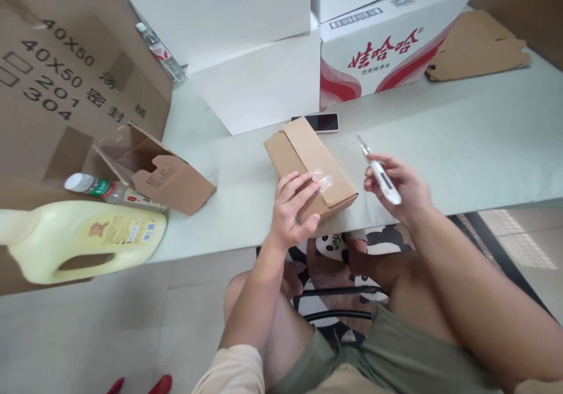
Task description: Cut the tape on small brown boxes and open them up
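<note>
Over on the left, a big printed carton [88, 48] stands behind a pale yellow jug [83, 235], a clear bottle [116, 193] and an open-topped little carton [180, 186]. Then comes the person's left hand [292, 209], fingers spread, resting on a closed brown cardboard box [316, 153] that sits near the table's [237, 206] front edge, clear tape glinting by the fingertips. A phone [328, 123] peeks out just behind it. To the right, the right hand [398, 183] grips a white utility knife [382, 180], blade out, pointing away from the person and apart from the box. Farther right lies some flattened cardboard [481, 45].
</note>
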`<state>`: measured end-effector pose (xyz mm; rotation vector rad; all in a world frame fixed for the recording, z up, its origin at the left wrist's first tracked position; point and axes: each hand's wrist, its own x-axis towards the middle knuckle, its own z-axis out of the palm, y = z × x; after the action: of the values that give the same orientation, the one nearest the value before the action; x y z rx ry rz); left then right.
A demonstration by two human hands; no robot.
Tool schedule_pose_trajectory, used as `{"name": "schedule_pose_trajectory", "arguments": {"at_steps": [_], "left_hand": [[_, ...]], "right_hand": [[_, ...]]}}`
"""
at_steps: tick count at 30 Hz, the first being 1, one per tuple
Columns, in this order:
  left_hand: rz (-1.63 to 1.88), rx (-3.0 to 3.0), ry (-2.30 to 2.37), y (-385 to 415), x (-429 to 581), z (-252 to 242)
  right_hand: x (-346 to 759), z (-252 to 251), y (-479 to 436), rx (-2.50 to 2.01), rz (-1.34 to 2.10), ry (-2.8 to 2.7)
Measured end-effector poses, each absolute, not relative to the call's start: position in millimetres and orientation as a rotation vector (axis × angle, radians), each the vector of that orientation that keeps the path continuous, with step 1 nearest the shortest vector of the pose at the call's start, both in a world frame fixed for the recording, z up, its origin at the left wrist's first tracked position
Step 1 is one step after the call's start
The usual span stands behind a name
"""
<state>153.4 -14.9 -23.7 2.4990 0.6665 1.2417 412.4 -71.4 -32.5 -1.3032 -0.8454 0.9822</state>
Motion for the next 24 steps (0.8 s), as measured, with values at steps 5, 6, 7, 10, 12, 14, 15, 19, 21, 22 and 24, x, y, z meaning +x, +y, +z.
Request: {"name": "schedule_pose_trajectory", "arguments": {"at_steps": [5,6,7,10,12,14,15,19,21,22,24], "left_hand": [[1.304,2.482,0.553,-17,160,-25],[1.318,2.481,0.537,-18,161,-26],[1.327,2.487,0.525,-19,163,-26],[1.29,2.518,0.545,-25,170,-24],[1.2,2.531,0.633,-31,176,-19],[1.11,2.533,0.742,-38,183,-13],[1.087,2.534,0.779,-41,186,-11],[1.122,2.536,0.773,-45,192,-7],[1.236,2.531,0.656,-43,192,-10],[1.309,2.515,0.583,-41,191,-13],[1.424,2.47,0.477,-37,189,-18]], "right_hand": [[406,-17,-79,-1.134,0.753,-0.715],[404,-14,-81,-1.132,0.665,-0.689],[401,-12,-84,-1.112,0.577,-0.675],[388,-3,-98,-1.0,0.34,-0.749],[378,5,-111,-0.993,0.212,-0.862],[369,13,-124,-1.121,0.147,-1.02],[365,18,-129,-1.207,0.156,-1.11],[361,30,-135,-1.409,0.285,-1.409],[362,31,-133,-1.431,0.24,-1.433],[363,31,-132,-1.435,0.201,-1.429],[363,31,-130,-1.43,0.141,-1.428]]}}
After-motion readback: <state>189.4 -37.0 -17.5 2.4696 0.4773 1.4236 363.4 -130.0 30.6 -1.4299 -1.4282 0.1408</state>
